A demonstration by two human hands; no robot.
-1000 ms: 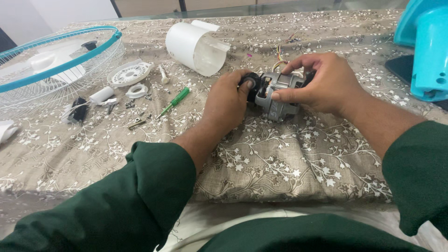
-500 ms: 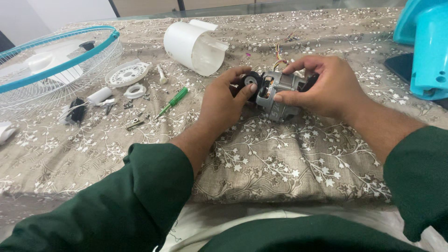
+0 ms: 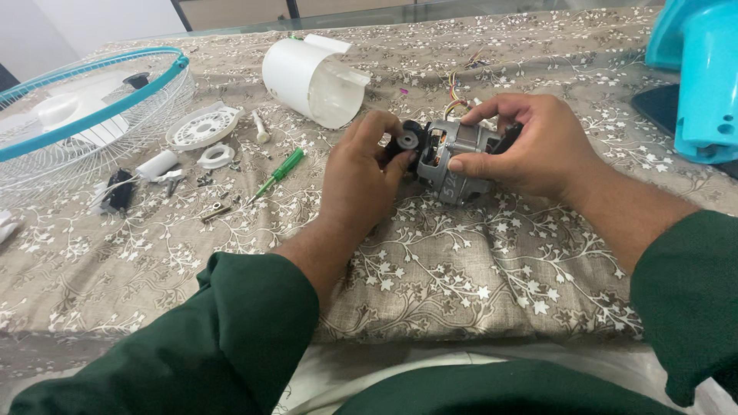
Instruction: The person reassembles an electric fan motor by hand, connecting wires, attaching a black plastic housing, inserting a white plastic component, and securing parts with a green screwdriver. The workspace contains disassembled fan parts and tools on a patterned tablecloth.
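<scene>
fan grille (image 3: pixel 84 115) cropped, motor (image 3: pixel 453 165) half covered

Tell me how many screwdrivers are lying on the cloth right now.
1. A green-handled screwdriver lies on the patterned cloth, left of the left hand and below the white cylindrical housing. Others could be hidden behind the hands or fan guard.

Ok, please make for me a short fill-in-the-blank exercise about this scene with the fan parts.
1. The right hand grips the grey motor, and the left hand pinches the black ____ at its end.
2. The screwdriver on the cloth has a ____ handle.
3. The wire fan guard has a ____ rim.
4. Behind the hands lies a ____ plastic housing.

Missing words: cap; green; blue; white
</scene>
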